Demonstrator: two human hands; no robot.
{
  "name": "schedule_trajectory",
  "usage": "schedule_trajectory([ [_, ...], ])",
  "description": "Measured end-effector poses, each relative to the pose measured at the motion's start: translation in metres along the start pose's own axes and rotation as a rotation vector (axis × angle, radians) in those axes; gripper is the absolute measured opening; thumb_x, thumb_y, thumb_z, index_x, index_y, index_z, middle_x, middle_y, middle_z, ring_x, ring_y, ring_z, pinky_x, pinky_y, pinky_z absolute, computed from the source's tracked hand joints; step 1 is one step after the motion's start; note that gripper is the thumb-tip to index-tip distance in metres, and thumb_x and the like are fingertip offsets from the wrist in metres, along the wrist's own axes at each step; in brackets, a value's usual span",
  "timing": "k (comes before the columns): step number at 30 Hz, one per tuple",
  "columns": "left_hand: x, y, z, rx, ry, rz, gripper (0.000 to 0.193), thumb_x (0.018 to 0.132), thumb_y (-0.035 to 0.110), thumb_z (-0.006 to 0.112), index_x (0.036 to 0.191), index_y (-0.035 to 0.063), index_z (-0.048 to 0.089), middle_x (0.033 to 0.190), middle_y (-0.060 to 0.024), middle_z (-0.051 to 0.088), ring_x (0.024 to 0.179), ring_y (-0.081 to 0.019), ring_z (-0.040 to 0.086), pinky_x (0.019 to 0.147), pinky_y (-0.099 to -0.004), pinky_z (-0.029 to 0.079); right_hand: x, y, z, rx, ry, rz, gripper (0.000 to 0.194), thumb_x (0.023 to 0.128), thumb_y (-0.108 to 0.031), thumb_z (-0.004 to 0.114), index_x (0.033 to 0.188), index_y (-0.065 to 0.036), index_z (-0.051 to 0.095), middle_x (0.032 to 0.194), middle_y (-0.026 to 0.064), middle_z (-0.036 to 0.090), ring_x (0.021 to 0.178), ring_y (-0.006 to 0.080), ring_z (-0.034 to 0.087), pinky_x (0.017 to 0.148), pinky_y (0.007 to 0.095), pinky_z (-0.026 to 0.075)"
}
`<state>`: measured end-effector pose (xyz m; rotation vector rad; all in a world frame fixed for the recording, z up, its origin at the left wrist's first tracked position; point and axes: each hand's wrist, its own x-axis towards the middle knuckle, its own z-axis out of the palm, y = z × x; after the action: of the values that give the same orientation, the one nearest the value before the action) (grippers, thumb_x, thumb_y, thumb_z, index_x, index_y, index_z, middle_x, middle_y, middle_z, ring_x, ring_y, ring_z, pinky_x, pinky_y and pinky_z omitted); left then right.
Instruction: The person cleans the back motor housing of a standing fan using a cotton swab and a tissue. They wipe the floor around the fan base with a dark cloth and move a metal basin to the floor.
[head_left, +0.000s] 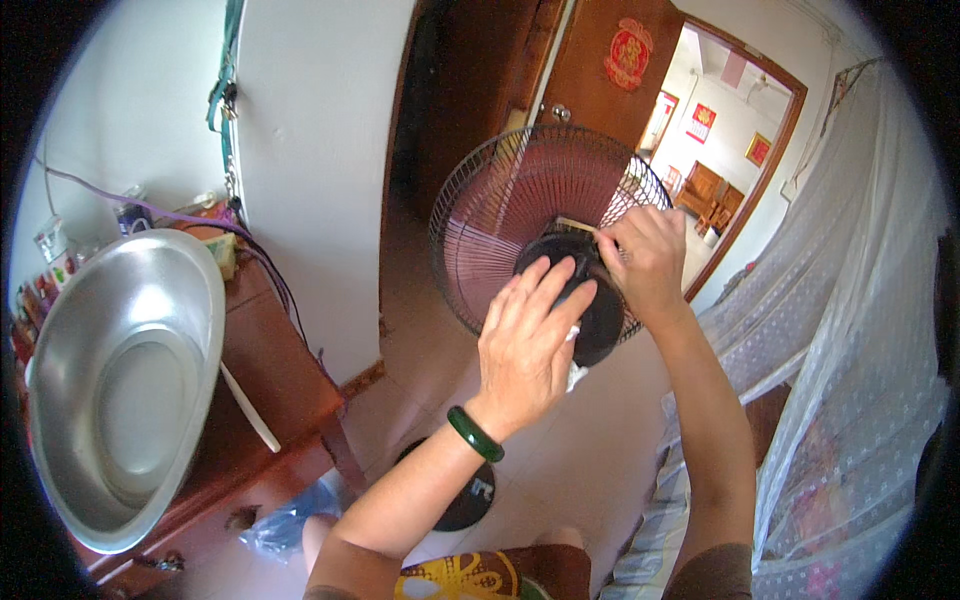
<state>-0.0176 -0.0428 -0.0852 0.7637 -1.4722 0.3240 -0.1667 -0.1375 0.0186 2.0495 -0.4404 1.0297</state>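
A pedestal fan with a black wire grille stands before me, pink-toned blades showing through the wires. My left hand, a dark green bangle on its wrist, steadies the black motor housing with its fingers spread over the back. Under that palm a bit of white cloth or tissue pokes out. In the curled fingers of my right hand is a thin pale stick, reaching between housing and grille; its far end is hard to make out. Below sits the fan's round black base.
On the left, a metal basin rests on a reddish wooden cabinet, beside a white stick-like handle and cables. A blue plastic bag lies below. White mosquito netting hangs right; a wooden door stands behind the fan.
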Motion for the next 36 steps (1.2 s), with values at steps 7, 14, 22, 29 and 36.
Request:
schedule_trajectory([
  [7,-0.001,0.000,0.001,0.006,0.003,-0.018,0.038,0.087,0.006,0.056,0.124,0.0072,0.067,0.136,-0.0170,0.060,0.128,-0.0394,0.054,0.106,-0.0475,0.042,-0.021,-0.005,-0.031,-0.111,-0.157,0.165,0.016,0.073,-0.009,0.074,0.070,-0.009,0.058,0.075,0.0048,0.055,0.076,0.0251,0.056,0.074,0.0411,0.037],
  [14,-0.002,0.000,0.001,-0.008,-0.007,-0.023,0.046,0.080,0.003,0.061,0.125,0.0089,0.066,0.139,-0.0148,0.057,0.131,-0.0369,0.051,0.108,-0.0481,0.039,-0.011,-0.006,-0.014,-0.014,-0.155,0.256,0.016,0.075,-0.012,0.072,0.067,-0.009,0.058,0.071,0.0056,0.056,0.075,0.0259,0.058,0.073,0.0416,0.036],
  [22,-0.002,0.001,-0.001,0.002,-0.012,-0.029,0.040,0.086,0.003,0.055,0.124,0.0072,0.067,0.136,-0.0170,0.060,0.130,-0.0385,0.053,0.107,-0.0469,0.041,-0.028,-0.011,-0.030,0.054,-0.295,0.623,0.020,0.072,-0.013,0.066,0.059,-0.001,0.056,0.061,0.0128,0.058,0.057,0.0309,0.057,0.061,0.0436,0.042],
  [29,-0.001,0.001,-0.002,0.001,-0.029,-0.032,0.047,0.080,0.004,0.062,0.127,0.0106,0.065,0.140,-0.0146,0.056,0.131,-0.0362,0.050,0.108,-0.0474,0.039,-0.016,-0.012,-0.030,-0.087,-0.109,0.210,0.008,0.077,-0.009,0.072,0.074,-0.004,0.065,0.075,0.0093,0.059,0.076,0.0280,0.059,0.066,0.0397,0.046],
  [36,-0.002,0.000,-0.004,0.001,-0.031,-0.025,0.041,0.085,0.002,0.056,0.124,0.0069,0.066,0.137,-0.0173,0.058,0.131,-0.0378,0.052,0.108,-0.0467,0.040,-0.014,-0.011,-0.038,-0.043,-0.113,0.028,0.005,0.078,-0.003,0.066,0.082,-0.003,0.064,0.080,0.0085,0.056,0.080,0.0270,0.059,0.070,0.0388,0.049],
])
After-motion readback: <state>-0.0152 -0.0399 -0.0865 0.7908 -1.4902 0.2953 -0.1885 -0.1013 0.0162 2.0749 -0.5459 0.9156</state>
